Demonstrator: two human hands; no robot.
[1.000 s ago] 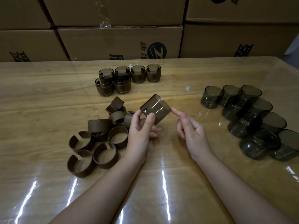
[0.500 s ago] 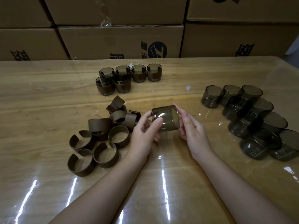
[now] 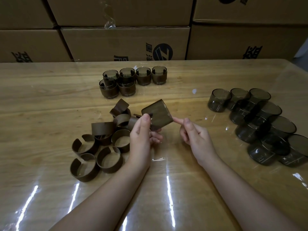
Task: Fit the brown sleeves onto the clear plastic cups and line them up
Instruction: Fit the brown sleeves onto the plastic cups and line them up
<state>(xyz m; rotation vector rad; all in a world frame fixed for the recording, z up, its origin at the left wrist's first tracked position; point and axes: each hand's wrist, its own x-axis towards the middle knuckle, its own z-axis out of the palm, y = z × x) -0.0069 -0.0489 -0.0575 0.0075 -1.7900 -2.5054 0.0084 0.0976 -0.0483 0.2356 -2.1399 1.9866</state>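
Cardboard boxes [image 3: 125,42] back glossy wooden table [image 3: 41,105]; left hand [image 3: 141,135] grips cup [image 3: 157,114], right hand [image 3: 195,135] loosely curled

Left hand [image 3: 141,135] holding a tilted see-through cup [image 3: 157,115] above the wooden table [image 3: 41,105], right hand [image 3: 195,135] poking its edge with one finger, brown sleeves [image 3: 100,144] piled left, bare cups [image 3: 260,124] right, finished cups [image 3: 131,80] lined behind, cardboard boxes [image 3: 125,42] at back
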